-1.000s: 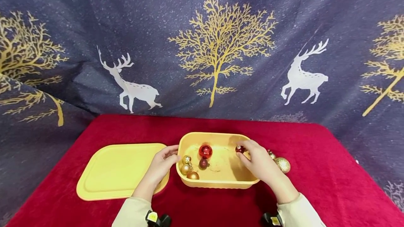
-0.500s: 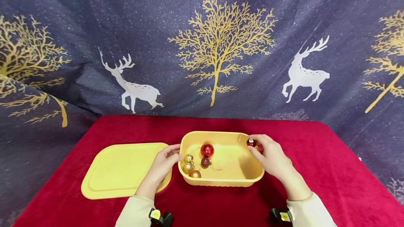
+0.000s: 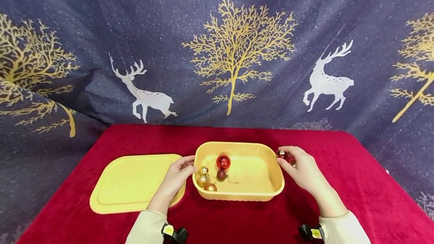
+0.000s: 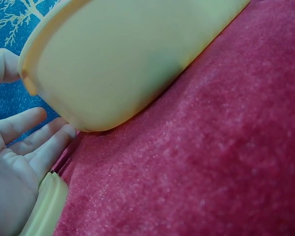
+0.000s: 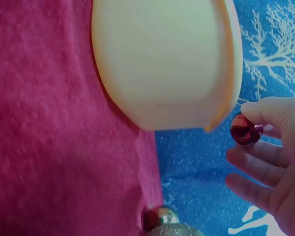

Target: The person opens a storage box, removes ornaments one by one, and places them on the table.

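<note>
- At the left, a yellow lid (image 3: pixel 132 183) lies flat on the red cloth (image 3: pixel 234 219), its right side partly hidden behind the left wrist.
- The left hand (image 3: pixel 178 174) comes next, against the left end of the box; its thumb is at the rim and its fingers are loosely extended along the outside of the wall.
- In the middle, the yellow box (image 3: pixel 252 170) stands upright and uncovered on the cloth, its long side running left to right, with five ornaments inside, all in its left half.
- Against the left end of the box are a shiny gold ball (image 3: pixel 203 171), a matte gold ball (image 3: pixel 202 180) just nearer, and a larger bronze ball (image 3: pixel 210 187) at the near wall.
- To their right lie a bright red ball (image 3: pixel 223 162) and, just nearer, a small maroon ball (image 3: pixel 221 175) with a loose thread.
- Beside the box's right end, the right hand (image 3: pixel 303 166) pinches a dark red bauble (image 5: pixel 245 130) between thumb and fingertip, outside the wall near rim height; its other fingers are apart.
- Farthest right, by the right wrist view, a red-and-gold ornament (image 5: pixel 158 216) and a glittery ball (image 5: pixel 174 230) sit outside the box, largely cropped there.
</note>
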`<act>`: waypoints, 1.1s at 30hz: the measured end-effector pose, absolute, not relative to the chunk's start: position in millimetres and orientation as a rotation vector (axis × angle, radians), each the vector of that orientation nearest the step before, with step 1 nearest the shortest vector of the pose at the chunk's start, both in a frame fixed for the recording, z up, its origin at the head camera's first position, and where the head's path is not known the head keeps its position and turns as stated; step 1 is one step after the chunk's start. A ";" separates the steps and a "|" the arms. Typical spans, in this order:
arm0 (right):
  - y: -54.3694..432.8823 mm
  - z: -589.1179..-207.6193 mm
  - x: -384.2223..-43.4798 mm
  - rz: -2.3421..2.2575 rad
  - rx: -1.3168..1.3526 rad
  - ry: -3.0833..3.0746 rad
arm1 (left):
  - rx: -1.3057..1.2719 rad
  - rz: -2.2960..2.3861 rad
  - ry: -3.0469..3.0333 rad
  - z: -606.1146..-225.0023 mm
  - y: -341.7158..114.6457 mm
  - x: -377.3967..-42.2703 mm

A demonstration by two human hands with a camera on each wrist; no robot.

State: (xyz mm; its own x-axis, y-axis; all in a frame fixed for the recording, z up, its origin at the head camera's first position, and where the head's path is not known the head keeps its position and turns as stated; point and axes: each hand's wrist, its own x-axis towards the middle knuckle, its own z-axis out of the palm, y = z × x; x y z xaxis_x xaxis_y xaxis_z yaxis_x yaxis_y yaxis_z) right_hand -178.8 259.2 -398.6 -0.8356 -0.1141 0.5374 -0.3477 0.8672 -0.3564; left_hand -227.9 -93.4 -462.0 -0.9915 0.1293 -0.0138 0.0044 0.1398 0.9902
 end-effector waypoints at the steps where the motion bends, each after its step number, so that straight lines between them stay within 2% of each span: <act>1: 261.1 -398.7 -178.4 0.616 0.327 -2.525 | 0.131 1.992 2.300 -462.4 -93.4 -228.0; 33: 318.3 -413.9 -182.7 0.631 0.044 -2.714 | 0.129 2.000 2.301 -461.6 -92.6 -227.1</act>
